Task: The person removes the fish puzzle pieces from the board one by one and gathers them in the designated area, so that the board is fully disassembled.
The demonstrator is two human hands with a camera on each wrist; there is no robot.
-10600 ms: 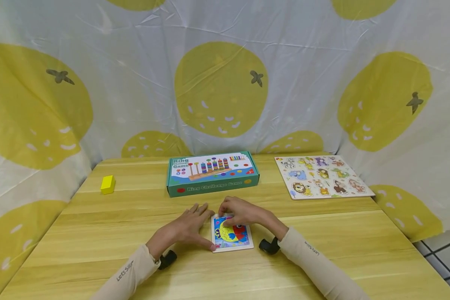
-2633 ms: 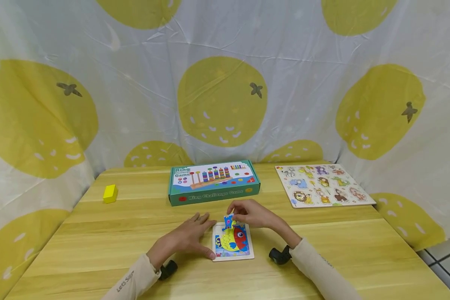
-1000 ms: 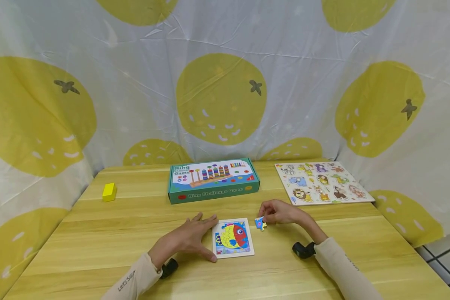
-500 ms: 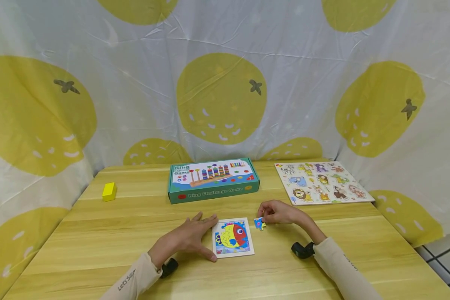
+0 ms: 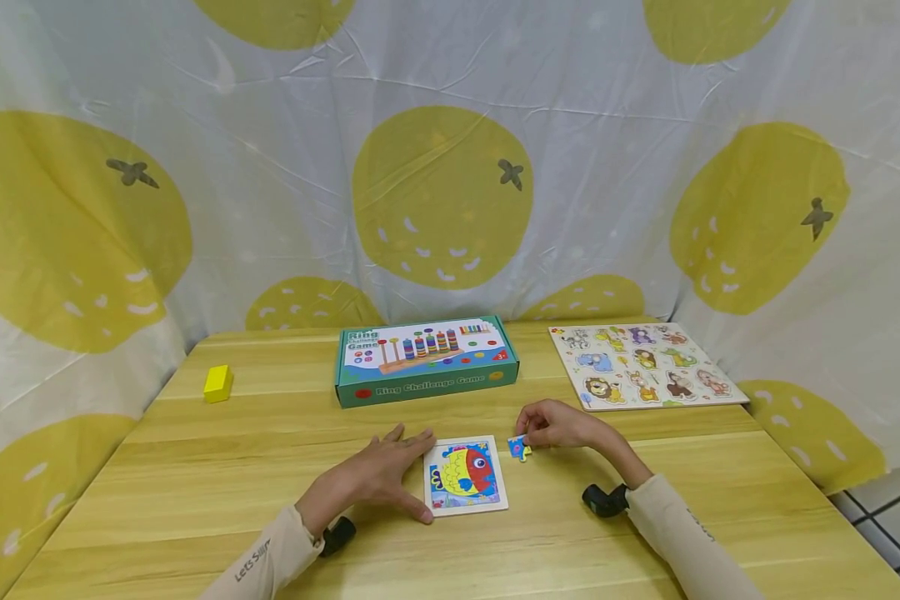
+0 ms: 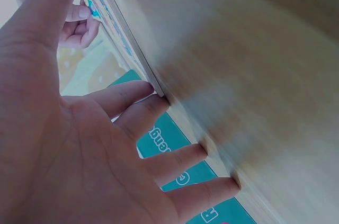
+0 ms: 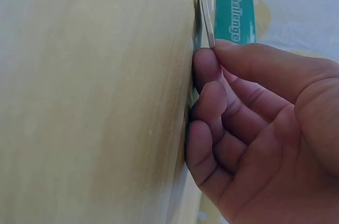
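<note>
A square fish jigsaw puzzle (image 5: 468, 510) in a pale wooden frame lies on the table, with a pale bare patch at its upper left. My left hand (image 5: 375, 471) spreads along its left side; the thumb is at the near corner and the index finger at the far one. In the left wrist view those fingertips touch the frame edge (image 6: 143, 62) and the tabletop. Just right of the puzzle, my right hand (image 5: 558, 423) pinches a blue and yellow puzzle piece (image 5: 518, 447). The right wrist view shows this piece (image 7: 207, 20) edge-on, tilted between thumb and index finger, close over the table.
Behind the puzzle sits a green Ring Challenge Game box (image 5: 427, 361). An animal peg board (image 5: 648, 367) lies at the back right, and a yellow block (image 5: 217, 383) at the far left. A fruit-patterned curtain (image 5: 270, 167) hangs round the table (image 5: 307, 558).
My right hand, earlier over the puzzle, has lifted the puzzle piece out and carried it to the right of the frame. Over the last second both hands stay almost still.
</note>
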